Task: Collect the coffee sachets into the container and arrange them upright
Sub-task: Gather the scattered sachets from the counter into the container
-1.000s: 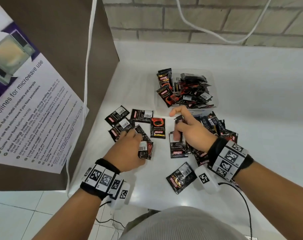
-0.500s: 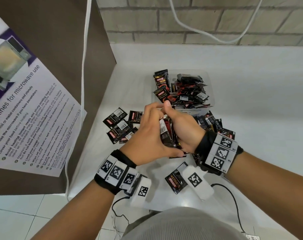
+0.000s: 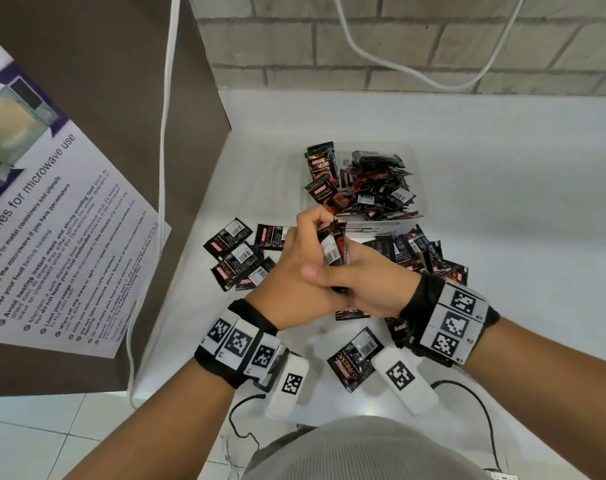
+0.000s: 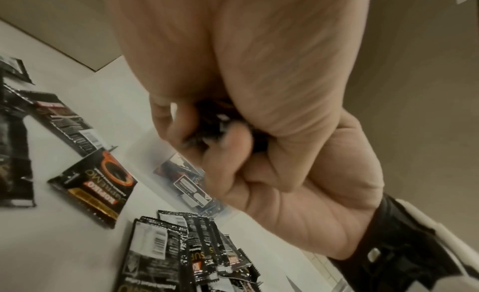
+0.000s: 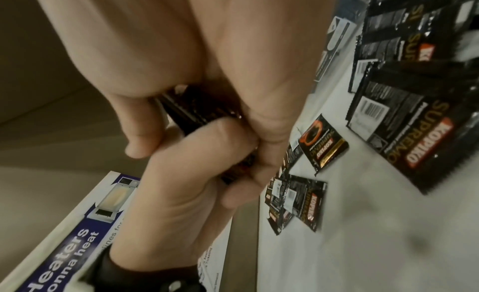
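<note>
Together, left hand (image 3: 294, 271) and right hand (image 3: 370, 282) clutching sachets (image 3: 334, 244) (wrist views blurred), container (image 3: 417, 174) behind.

The two hands hide most of the held sachets (image 3: 333, 245), so their number cannot be told. The container (image 3: 419, 188) contents are too jumbled to count.

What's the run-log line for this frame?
phase: gathering | left hand + right hand: both grip sachet bundle | container: part-filled, jumbled | loose sachets: on counter

Black sachets (image 3: 232, 239) (red-orange ring, white barcodes) on white counter (image 3: 502, 237).
</note>
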`<control>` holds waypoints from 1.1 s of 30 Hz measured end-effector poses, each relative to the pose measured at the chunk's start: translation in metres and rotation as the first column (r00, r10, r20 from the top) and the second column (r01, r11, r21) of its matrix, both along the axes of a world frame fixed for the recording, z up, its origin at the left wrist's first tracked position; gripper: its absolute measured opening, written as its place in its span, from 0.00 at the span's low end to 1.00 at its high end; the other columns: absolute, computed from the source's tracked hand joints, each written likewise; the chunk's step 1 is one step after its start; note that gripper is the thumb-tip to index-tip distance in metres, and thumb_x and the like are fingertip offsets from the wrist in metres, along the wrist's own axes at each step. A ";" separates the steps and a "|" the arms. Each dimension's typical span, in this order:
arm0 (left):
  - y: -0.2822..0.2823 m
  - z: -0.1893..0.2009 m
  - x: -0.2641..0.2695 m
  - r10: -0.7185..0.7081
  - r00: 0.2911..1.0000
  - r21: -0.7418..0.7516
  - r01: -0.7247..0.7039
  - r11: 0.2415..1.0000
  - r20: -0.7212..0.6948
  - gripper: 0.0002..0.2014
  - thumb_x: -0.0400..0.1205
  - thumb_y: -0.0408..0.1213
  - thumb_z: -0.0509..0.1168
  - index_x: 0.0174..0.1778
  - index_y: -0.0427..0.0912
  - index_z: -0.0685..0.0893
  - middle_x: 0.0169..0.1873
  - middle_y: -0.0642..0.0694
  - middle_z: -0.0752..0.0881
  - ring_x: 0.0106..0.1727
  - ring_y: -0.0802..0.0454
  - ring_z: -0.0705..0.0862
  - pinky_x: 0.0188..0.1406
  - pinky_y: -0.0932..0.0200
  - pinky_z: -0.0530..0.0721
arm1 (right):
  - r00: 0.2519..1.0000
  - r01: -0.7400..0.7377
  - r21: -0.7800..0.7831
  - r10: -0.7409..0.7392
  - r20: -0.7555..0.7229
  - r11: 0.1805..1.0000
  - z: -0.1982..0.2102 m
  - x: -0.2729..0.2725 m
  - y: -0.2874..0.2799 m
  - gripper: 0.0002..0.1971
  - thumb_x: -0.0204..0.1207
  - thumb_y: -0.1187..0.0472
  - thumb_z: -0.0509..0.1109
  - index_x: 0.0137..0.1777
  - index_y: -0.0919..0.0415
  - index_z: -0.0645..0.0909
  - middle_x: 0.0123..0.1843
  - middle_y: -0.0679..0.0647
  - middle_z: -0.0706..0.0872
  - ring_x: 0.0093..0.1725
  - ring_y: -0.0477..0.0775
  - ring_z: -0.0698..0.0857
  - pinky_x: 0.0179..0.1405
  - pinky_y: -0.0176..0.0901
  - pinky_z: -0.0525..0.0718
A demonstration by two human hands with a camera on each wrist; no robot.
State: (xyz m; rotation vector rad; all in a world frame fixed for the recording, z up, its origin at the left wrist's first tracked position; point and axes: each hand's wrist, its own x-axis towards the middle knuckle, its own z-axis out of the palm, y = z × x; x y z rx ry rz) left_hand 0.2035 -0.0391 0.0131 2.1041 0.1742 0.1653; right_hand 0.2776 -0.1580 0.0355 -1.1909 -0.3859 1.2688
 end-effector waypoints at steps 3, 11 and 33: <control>0.008 0.001 -0.004 -0.071 0.994 -0.073 0.066 0.995 -0.082 0.70 0.54 0.49 0.88 0.85 0.64 0.47 0.78 0.51 0.65 0.84 0.50 0.66 0.79 0.41 0.77 | 0.999 -0.005 -0.070 0.002 -0.048 0.998 0.004 0.003 -0.006 0.24 0.81 0.61 0.70 0.76 0.56 0.71 0.70 0.56 0.85 0.63 0.46 0.88 0.58 0.46 0.89; 0.032 0.009 -0.019 0.003 0.995 -0.129 -0.016 0.991 -0.096 0.65 0.60 0.53 0.87 0.85 0.65 0.48 0.79 0.57 0.64 0.74 0.68 0.73 0.70 0.62 0.80 | 0.788 0.054 -0.193 0.077 0.611 0.980 0.018 0.054 -0.013 0.32 0.82 0.68 0.70 0.81 0.48 0.65 0.63 0.54 0.85 0.44 0.55 0.89 0.42 0.55 0.92; 0.075 -0.042 -0.049 0.292 0.728 0.464 0.040 0.885 -0.620 0.59 0.69 0.69 0.78 0.88 0.66 0.47 0.90 0.50 0.35 0.89 0.30 0.37 0.83 0.22 0.52 | 0.046 0.364 -0.429 0.444 0.895 0.827 -0.036 0.131 -0.036 0.28 0.82 0.35 0.56 0.74 0.50 0.74 0.76 0.57 0.70 0.76 0.65 0.71 0.78 0.63 0.67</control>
